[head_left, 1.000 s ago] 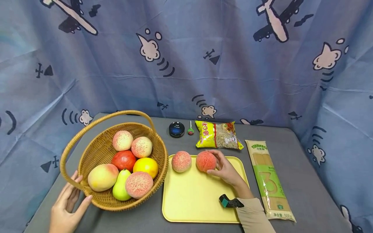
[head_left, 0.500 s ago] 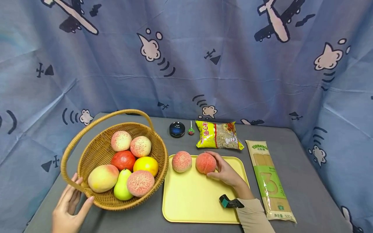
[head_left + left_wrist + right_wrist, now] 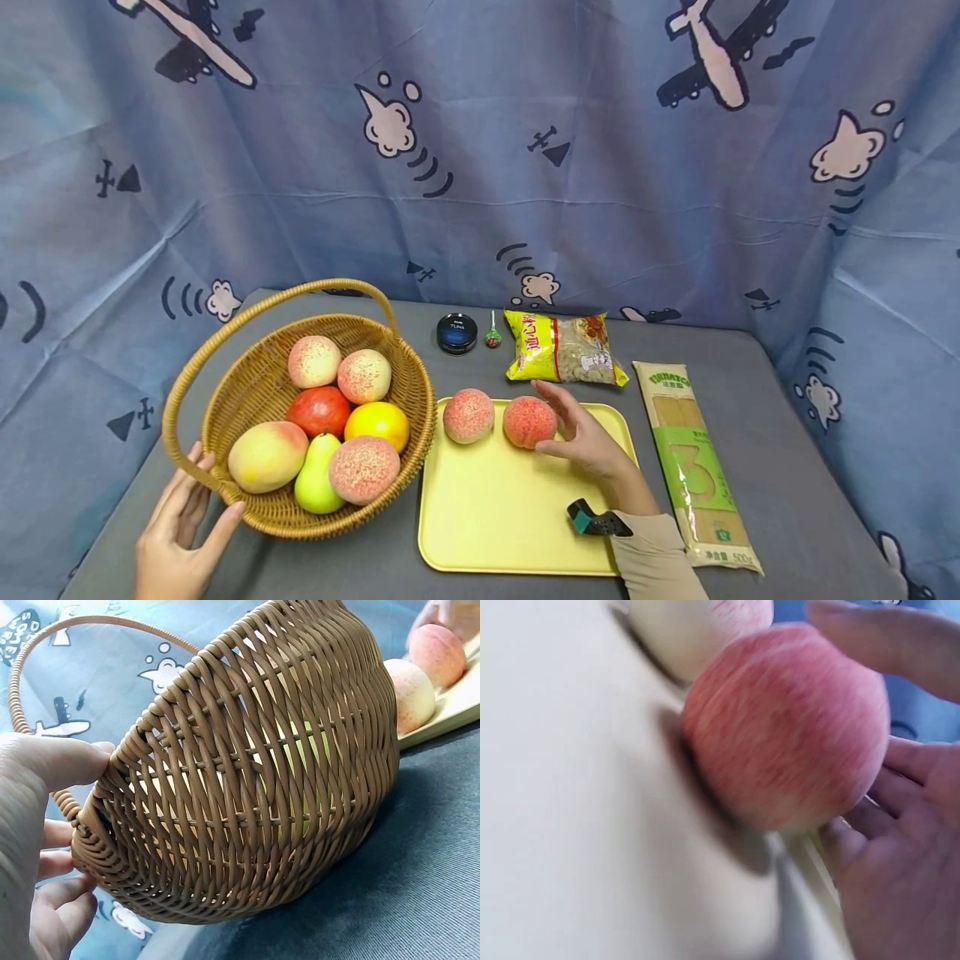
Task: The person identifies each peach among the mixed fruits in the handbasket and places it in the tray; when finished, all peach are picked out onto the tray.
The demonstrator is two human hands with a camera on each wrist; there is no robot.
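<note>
My left hand (image 3: 176,527) grips the near left rim of a wicker basket (image 3: 330,321), thumb and fingers on either side at the handle's base in the left wrist view. In the basket lie a mango (image 3: 267,457), a green pear (image 3: 318,475), a red fruit (image 3: 319,411), a yellow fruit (image 3: 378,426) and several peaches (image 3: 364,470). On the yellow tray (image 3: 510,517) sits a red peach (image 3: 530,422), with my right hand (image 3: 592,442) spread loosely around its right side. In the right wrist view the thumb stands off the peach. A paler peach (image 3: 468,416) rests left of it.
Behind the tray lie a tuna tin (image 3: 457,333), a lollipop (image 3: 492,337) and a yellow bag of pasta (image 3: 566,348). A long noodle pack (image 3: 697,467) lies right of the tray. A blue printed curtain (image 3: 480,167) closes off the back and sides.
The right hand's fingers and thumb have loosened and drawn slightly away from the red peach, which stays on the tray. The left hand keeps its hold, with the basket shifted very slightly.
</note>
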